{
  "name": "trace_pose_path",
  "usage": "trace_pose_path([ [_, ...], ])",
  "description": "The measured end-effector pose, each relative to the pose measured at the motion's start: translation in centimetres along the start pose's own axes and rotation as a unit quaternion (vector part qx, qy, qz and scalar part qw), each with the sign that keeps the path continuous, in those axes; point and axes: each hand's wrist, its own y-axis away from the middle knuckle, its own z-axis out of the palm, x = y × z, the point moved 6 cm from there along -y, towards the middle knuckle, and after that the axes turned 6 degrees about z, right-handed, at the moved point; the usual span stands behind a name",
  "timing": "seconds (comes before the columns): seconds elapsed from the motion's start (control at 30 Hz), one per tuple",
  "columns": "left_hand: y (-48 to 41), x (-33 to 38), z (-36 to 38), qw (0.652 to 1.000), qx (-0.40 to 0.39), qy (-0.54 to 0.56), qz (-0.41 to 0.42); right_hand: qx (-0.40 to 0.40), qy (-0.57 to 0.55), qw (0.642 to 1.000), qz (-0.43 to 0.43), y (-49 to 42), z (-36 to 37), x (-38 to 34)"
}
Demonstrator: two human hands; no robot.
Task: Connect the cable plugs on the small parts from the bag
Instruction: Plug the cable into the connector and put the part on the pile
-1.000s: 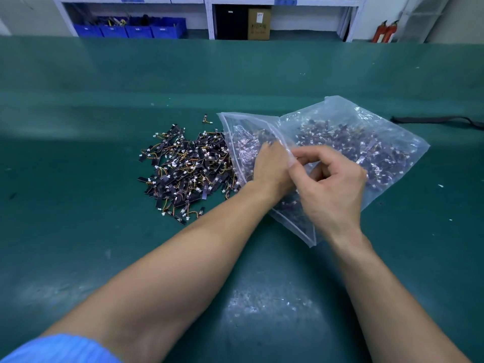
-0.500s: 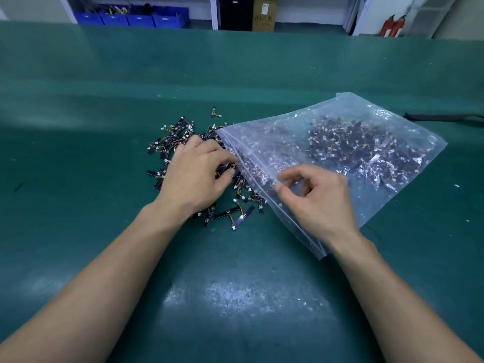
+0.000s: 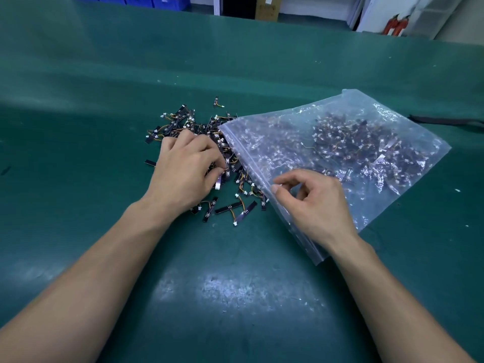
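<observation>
Parts (image 3: 183, 124), small black strips with short orange and yellow wires and white plugs, lie in a loose heap under and around the left hand (image 3: 183, 174) on the green table (image 3: 235, 284). That hand lies palm down on the heap. Its fingers are curled, with the tips dug in among the strips next to the bag's mouth. The thumb is hidden beneath the hand, so I cannot tell whether it pinches a part or only touches them. One strip with a pale end (image 3: 218, 182) sticks out just below the fingertips. A few parts (image 3: 230, 208) lie spread between the two wrists, and a single one (image 3: 217, 102) lies alone beyond the knuckles, apart from the heap.

A clear zip bag (image 3: 288, 142) lies flat under the right hand (image 3: 317, 205) and stretches away past its fingers. The bag's mouth edge faces the left hand and overlaps the heap's rim. More parts are bunched inside the bag, well beyond the right fingertips. The right hand's heel rests on the bag near its closest corner. Its fingers are loosely curled and lifted, and the thumb and forefinger tips are close but slightly apart over the mouth edge, with nothing visibly held.

Far beyond the right hand a black strap (image 3: 445, 120) lies on the table. Past the table stand blue bins (image 3: 136, 0) and a cardboard box (image 3: 267, 7).
</observation>
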Motion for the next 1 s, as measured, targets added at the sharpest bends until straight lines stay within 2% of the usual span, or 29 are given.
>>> trace_pose_path([
  [0.17,0.2,0.2,-1.2,0.998,0.065,0.014,0.014,-0.001,-0.028,1.000,0.005,0.0,0.0,0.0],
  [0.3,0.3,1.7,-2.1,0.990,0.103,0.050,0.087,-0.010,-0.098,0.994,0.039,0.0,0.0,0.2],
  [0.47,0.7,4.8,-2.2,0.971,0.101,0.072,0.203,-0.061,-0.200,0.976,0.060,-0.1,0.4,-0.5],
  [0.63,0.9,5.9,-2.1,0.961,0.100,0.087,0.244,-0.103,-0.242,0.963,0.056,0.0,0.7,-1.0],
  [0.73,0.9,5.8,-2.0,0.959,0.108,0.113,0.234,-0.114,-0.278,0.951,0.073,0.0,0.8,-1.0],
  [0.87,0.9,4.9,-2.1,0.957,0.142,0.223,0.117,-0.081,-0.327,0.935,0.109,-0.2,0.4,-0.6],
  [1.0,1.0,5.1,-1.5,0.957,0.105,0.257,0.084,-0.041,-0.333,0.937,0.095,-0.3,-0.1,-0.6],
])
